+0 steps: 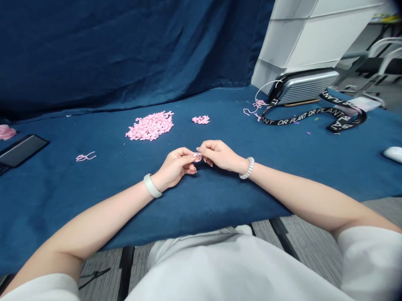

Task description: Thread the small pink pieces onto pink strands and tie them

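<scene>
My left hand (179, 167) and my right hand (220, 155) meet fingertip to fingertip above the near part of the blue-covered table. Both are closed in a pinch. Between them shows a small piece of pink yarn (198, 157), mostly hidden by the fingers; its exact form is too small to tell. Beyond my left hand lies a wide heap of small pink yarn pieces (149, 126). A smaller cluster of pink pieces (201, 120) sits to its right, just past my fingertips. To the left, a few loose pink strands (86, 157) rest on the cloth.
A pink yarn ball (5, 132) and a dark flat device (19, 150) with cables lie at the left. On the right are a silver ribbed case (309, 86), a black lettered strap (296, 119), tangled pink yarn (259, 103) and a white mouse (399, 155). A blue curtain (116, 47) hangs behind.
</scene>
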Motion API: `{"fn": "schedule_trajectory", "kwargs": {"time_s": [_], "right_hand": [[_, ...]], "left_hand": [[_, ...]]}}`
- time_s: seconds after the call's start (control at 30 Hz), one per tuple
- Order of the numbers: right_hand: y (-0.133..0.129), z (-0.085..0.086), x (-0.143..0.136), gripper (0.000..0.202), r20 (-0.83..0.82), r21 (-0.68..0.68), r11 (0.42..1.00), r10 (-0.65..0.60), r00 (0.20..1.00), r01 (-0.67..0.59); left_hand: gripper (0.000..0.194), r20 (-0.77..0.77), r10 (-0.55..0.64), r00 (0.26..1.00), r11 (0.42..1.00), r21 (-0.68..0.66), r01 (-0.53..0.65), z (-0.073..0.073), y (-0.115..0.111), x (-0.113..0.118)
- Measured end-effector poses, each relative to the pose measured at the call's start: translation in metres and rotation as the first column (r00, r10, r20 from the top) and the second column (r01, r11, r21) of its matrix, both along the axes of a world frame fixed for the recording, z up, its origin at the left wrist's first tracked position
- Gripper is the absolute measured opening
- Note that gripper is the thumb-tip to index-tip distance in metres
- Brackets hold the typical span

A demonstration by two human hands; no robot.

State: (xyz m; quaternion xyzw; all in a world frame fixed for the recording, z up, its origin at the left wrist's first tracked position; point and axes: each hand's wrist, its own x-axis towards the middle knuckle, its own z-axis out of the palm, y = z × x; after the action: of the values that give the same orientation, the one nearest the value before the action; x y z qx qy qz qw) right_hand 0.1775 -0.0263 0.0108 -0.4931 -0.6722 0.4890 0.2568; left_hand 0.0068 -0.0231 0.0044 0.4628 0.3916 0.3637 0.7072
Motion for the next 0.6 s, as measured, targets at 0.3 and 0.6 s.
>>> {"fn": "schedule_trajectory", "kwargs": {"time_s": [0.3,0.6], "right_hand": [[-0.002,0.000,-0.001,0.057,0.237,0.439,0.898,-0.163,0.958,0.044],[0.004,-0.017,0.000,0.057,0.301,0.676,0.723,-0.093,0.949,-0.143]], "left_hand": [[0.019,0.025,0.028,0.999,0.998,-0.060,-0.026,0.003,0.002,-0.001],[0.006,0.064,0.038,0.997,0.990,-0.139,-0.029,0.001,0.006,-0.003]]}}
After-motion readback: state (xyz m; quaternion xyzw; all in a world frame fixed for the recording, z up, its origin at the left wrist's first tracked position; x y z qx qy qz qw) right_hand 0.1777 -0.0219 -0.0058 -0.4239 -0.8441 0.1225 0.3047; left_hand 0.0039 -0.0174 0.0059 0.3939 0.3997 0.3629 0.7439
